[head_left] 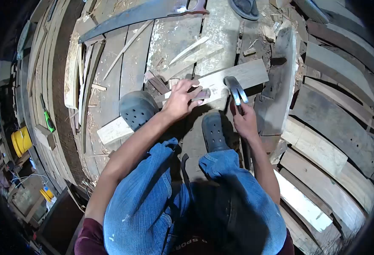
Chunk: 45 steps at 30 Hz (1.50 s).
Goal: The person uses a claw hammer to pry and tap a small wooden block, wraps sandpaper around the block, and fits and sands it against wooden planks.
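My right hand (243,121) is wrapped round the handle of a claw hammer (236,90), close below its shiny metal head. The head is over a pale wooden plank (248,76) that lies across the floor in front of my shoes. Over the left part of this plank, the fingers of my left hand (180,100) are curled about a small brownish flat piece (202,94). Its exact kind is unclear, and part of it is hidden by the fingers. Dark clogs (214,132) are on my feet, just below the plank.
A handsaw (131,20) lies at the top, beside a loose sandal (245,8). Thin wood strips (127,49) and shavings litter the floorboards. Stacked timber (331,108) fills the right side. On the left are a green-handled screwdriver (48,119) and a yellow bucket (21,141).
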### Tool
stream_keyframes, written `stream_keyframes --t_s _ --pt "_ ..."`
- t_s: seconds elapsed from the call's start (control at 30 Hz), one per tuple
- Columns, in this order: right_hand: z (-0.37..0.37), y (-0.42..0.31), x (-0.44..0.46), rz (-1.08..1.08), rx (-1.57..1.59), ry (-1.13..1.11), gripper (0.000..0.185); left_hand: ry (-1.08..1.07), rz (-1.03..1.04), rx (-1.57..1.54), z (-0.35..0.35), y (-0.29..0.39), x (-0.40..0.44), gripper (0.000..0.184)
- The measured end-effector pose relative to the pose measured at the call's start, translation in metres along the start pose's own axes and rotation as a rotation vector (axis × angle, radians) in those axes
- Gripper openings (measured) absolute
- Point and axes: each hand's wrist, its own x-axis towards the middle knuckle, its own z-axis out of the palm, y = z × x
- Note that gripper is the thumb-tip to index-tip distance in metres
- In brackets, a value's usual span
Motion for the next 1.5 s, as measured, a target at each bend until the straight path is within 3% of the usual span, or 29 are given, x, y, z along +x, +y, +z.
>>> stream_keyframes --t_s 0.17,0.27,0.37,0.8,1.03,1.5 --pt "0.001 -0.012 -0.004 0.096 -0.006 -0.049 0.013 0.013 -0.013 -0.016 0.001 -0.002 0.001 0.045" --pt "0.006 -0.008 -0.004 0.030 -0.078 -0.056 0.016 0.029 -0.033 -0.063 -0.005 0.004 0.001 0.038" --pt "0.003 -0.012 -0.006 0.045 -0.051 -0.131 0.020 0.068 -0.044 -0.124 -0.006 0.004 0.001 0.029" --pt "0.001 -0.017 -0.012 0.050 -0.083 -0.159 0.038 0.105 -0.189 -0.197 -0.003 0.007 0.003 0.022" --pt "0.001 -0.023 -0.013 0.067 -0.209 -0.251 0.039 0.120 -0.193 -0.162 0.000 0.005 0.002 0.022" --pt "0.007 -0.027 -0.023 0.019 -0.174 -0.237 0.035 0.075 -0.236 -0.145 -0.002 0.006 0.000 0.023"
